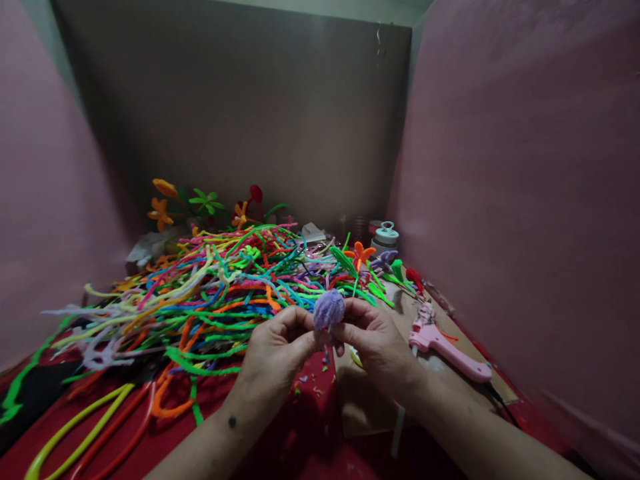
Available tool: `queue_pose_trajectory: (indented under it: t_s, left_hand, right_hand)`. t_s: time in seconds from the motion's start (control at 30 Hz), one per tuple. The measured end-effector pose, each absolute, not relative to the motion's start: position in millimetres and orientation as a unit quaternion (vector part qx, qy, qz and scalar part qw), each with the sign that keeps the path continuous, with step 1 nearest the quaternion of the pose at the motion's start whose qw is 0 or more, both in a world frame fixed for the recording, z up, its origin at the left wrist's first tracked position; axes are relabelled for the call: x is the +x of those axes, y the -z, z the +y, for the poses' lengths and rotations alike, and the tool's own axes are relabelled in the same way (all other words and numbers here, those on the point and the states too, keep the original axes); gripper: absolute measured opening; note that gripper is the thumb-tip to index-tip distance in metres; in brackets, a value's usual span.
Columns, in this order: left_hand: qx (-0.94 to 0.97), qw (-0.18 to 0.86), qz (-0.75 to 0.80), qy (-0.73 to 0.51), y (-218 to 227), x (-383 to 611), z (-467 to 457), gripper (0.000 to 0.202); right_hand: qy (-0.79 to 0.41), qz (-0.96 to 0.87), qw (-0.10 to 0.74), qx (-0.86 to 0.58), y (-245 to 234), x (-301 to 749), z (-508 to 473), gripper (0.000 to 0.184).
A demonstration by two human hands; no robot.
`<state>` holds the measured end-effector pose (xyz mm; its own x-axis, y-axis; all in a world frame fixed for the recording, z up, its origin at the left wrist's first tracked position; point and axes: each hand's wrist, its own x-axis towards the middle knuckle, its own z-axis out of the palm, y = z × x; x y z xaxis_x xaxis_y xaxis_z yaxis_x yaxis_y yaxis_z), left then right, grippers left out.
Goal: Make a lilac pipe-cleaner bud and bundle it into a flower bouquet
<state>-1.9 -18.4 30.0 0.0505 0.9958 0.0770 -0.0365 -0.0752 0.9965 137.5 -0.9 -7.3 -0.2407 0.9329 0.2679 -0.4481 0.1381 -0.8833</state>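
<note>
The purple ball [329, 310] looks fuzzy and matt, the pink glue gun [441, 345] smooth plastic, the board [364, 403] matt cardboard.

A pink glue gun [450, 350] is laid on cardboard [363, 410]; a lidded bottle [385, 248] is set farther back; yellow handles [124, 393] are seen front left.

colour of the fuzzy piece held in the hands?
Fuzzy piece: light purple, best seen in the head view.

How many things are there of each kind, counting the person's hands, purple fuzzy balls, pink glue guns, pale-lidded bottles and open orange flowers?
Hands: 2 (left hand, right hand)
Purple fuzzy ball: 1, between the fingers
Pink glue gun: 1
Pale-lidded bottle: 1
Open orange flowers that show clearly: 3
Total: 8
</note>
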Motion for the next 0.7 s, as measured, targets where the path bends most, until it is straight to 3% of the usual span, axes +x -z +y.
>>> queue_pose_trajectory:
  t_s: [0.7]
  left_hand:
    - [0.562,0.527,0.459,-0.442,-24.3,-5.6,-15.5,0.021]
  right_hand:
    - [-0.638,-0.501,0.54,-0.224,5.5,140.7,-3.1,0.014]
